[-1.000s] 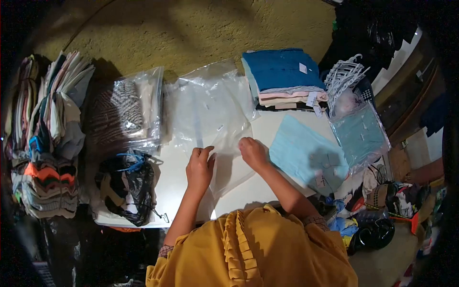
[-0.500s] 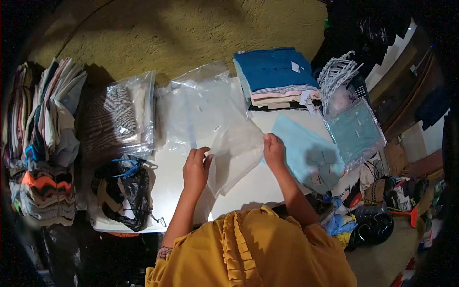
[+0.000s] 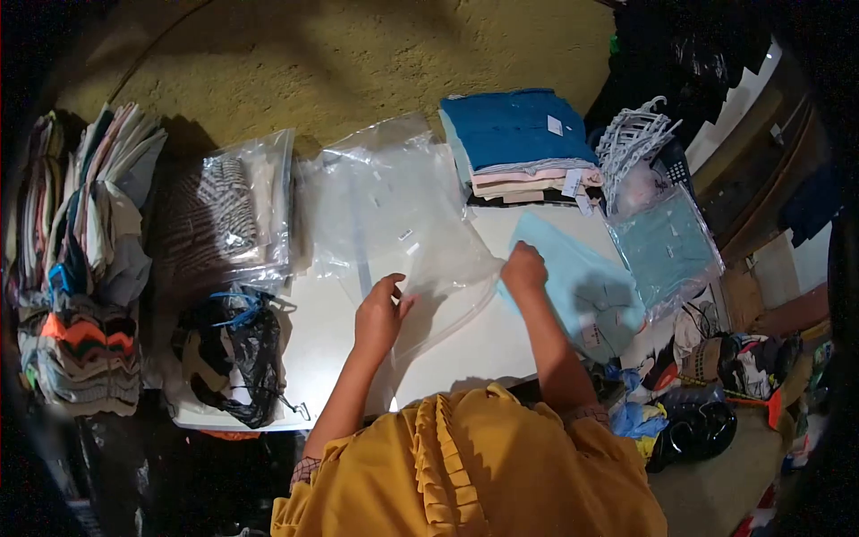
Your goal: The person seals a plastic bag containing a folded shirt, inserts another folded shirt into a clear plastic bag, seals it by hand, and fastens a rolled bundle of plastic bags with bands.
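My right hand [image 3: 524, 268] is closed on the corner of a clear plastic bag [image 3: 447, 268] and draws it taut to the right. My left hand [image 3: 379, 315] is at the bag's near left edge, its thumb and fingers apart. More clear bags [image 3: 385, 179] lie flat beyond my hands. Beside and partly under my right wrist is a folded light blue garment [image 3: 559, 259] with a tag on it.
Folded clothes with a blue one on top [image 3: 510, 130] are stacked at the back. Right of them are white hangers [image 3: 631, 139] and a bagged teal garment [image 3: 667, 246]. Bagged patterned clothing [image 3: 224, 210], a black bag [image 3: 255, 367] and clothes piles [image 3: 85, 358] stand left.
My right hand has moved a little to the right, pulling the bag's corner with it. My left hand has shifted slightly right and nearer to me, and its fingers have spread off the bag.
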`<state>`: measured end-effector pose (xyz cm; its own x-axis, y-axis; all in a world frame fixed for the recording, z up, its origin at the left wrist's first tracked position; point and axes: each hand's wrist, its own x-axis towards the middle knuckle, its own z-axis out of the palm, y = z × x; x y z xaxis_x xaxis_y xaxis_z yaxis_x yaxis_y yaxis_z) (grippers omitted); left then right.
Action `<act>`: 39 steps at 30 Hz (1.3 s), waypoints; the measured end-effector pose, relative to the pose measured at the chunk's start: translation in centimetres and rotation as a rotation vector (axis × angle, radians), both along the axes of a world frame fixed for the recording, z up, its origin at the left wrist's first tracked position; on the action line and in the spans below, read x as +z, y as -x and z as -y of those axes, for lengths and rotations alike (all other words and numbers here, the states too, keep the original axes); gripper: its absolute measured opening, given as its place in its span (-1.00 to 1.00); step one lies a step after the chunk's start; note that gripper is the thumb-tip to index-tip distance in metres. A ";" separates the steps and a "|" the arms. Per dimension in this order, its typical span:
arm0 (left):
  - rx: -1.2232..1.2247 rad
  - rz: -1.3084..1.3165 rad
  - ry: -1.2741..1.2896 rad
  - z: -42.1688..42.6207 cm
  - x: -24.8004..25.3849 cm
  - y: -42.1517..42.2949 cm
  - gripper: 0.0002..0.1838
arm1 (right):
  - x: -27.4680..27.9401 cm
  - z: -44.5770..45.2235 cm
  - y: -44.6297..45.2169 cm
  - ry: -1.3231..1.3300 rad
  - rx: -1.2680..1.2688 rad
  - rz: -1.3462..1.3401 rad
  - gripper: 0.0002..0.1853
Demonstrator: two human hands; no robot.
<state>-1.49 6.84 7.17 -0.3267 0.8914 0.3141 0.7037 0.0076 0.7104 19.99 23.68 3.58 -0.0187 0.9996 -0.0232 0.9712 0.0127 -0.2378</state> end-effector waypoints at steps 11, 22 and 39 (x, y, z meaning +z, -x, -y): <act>-0.138 -0.254 -0.051 -3.1 -0.6 -1.6 -0.79 | 5.4 7.3 -11.5 0.071 0.335 -1.434 -0.40; -0.063 -0.123 -0.130 -5.4 1.5 -3.1 -0.87 | -0.1 12.6 0.8 0.298 0.442 -1.127 -0.49; -0.088 -0.336 -0.194 -1.2 -2.1 -1.6 -0.57 | 0.3 8.9 4.3 0.077 0.893 -0.175 -0.47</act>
<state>0.09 8.02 5.07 -0.1021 0.8248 0.5561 0.8894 -0.1747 0.4224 15.65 14.80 3.89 -0.7943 0.6073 -0.0136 0.5579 0.7204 -0.4121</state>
